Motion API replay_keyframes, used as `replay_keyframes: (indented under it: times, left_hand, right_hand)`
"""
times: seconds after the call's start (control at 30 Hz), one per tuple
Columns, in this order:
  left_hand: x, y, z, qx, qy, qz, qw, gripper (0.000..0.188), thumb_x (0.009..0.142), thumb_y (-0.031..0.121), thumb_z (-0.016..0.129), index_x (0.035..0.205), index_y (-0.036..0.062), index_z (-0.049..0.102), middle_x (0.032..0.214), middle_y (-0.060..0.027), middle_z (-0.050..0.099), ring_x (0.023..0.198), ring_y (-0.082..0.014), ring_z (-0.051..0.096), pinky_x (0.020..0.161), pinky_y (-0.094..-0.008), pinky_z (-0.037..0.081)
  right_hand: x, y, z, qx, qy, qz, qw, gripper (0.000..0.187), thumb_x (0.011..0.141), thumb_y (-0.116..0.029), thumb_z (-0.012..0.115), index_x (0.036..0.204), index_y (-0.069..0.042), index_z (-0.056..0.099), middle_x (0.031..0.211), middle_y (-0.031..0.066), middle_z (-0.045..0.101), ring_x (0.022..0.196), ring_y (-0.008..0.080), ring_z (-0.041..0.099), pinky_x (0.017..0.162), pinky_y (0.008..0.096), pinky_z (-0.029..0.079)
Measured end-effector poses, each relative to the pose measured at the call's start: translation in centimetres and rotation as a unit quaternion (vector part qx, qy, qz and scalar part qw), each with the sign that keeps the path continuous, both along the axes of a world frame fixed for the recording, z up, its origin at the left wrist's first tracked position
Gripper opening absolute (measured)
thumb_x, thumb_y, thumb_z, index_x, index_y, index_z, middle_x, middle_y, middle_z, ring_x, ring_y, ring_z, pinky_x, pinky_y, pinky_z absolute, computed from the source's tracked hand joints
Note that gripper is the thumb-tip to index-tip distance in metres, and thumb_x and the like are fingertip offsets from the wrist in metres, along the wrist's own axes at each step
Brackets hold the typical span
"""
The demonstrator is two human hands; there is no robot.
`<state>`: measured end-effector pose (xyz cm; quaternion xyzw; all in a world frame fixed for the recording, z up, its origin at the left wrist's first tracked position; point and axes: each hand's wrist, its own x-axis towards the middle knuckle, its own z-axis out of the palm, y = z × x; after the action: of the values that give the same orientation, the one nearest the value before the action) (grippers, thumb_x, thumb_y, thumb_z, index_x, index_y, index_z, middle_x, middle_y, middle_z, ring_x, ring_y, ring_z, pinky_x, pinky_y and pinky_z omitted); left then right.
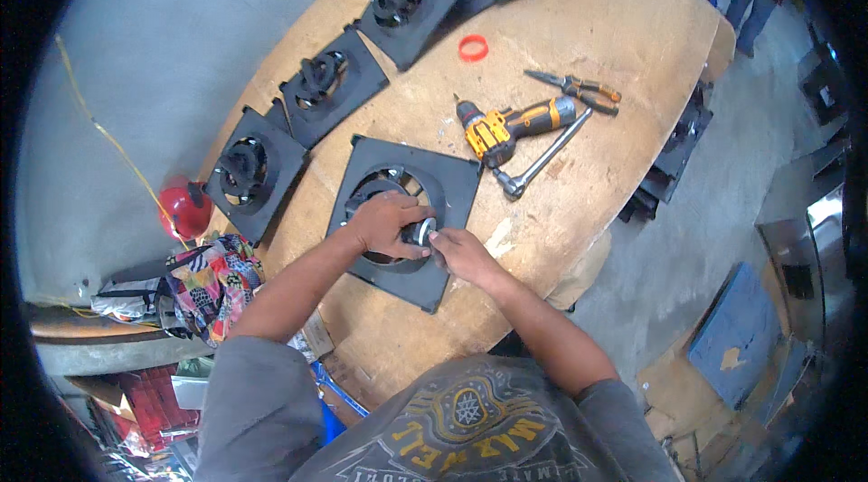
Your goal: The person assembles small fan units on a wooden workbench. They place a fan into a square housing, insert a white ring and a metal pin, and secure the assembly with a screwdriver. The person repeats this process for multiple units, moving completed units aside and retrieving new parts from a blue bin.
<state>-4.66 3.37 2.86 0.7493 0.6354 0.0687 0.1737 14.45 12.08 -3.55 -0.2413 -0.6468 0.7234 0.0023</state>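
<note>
A square black plate (pixel 457 173) with a round fan opening lies on the wooden table in front of me, turned cornerwise. My left hand (pixel 391 224) rests over the opening, fingers curled round a small black round piece with a pale ring at its end (pixel 427 231). From the right, my right hand (pixel 463 256) comes in with its fingers closed against that ringed end. What its fingertips pinch is hidden. The left hand covers much of the fan, though black curved parts show beside it.
Several similar fan plates (pixel 348 107) line the table's far left edge. Right of my plate lie a yellow-black cordless drill (pixel 493 131), a ratchet wrench (pixel 547 156) and pliers (pixel 579 89). A red ring (pixel 473 48) lies farther back. Patterned cloth (pixel 212 288) and a red helmet-like object (pixel 185 209) sit left.
</note>
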Motion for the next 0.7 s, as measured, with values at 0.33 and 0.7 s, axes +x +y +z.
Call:
replay_keyframes:
  times: [0.33,0.7]
  left_hand:
    - [11.3,-16.8,-1.3,0.161,0.047,0.538,0.826,0.061,0.081,0.032,0.076,0.132,0.004,0.056,0.13,-0.0225,0.058,0.122,-0.0393,0.053,0.106,-0.0481,0.04]
    - [31.2,-30.3,-6.5,0.18,-0.161,0.735,0.634,0.031,0.085,0.01,0.068,0.113,-0.0026,0.064,0.099,-0.0179,0.069,0.089,-0.0262,0.066,0.08,-0.0374,0.052]
  right_hand:
    - [-6.2,-0.1,6.2,0.487,0.045,0.178,0.854,0.037,0.082,-0.031,0.068,0.101,0.001,0.069,0.104,0.0228,0.067,0.098,0.0373,0.067,0.082,0.0489,0.054]
    - [0.2,-2.1,6.4,0.449,-0.011,0.287,0.846,0.048,0.081,-0.014,0.064,0.129,-0.007,0.056,0.107,0.0223,0.069,0.102,0.0377,0.068,0.086,0.05,0.054]
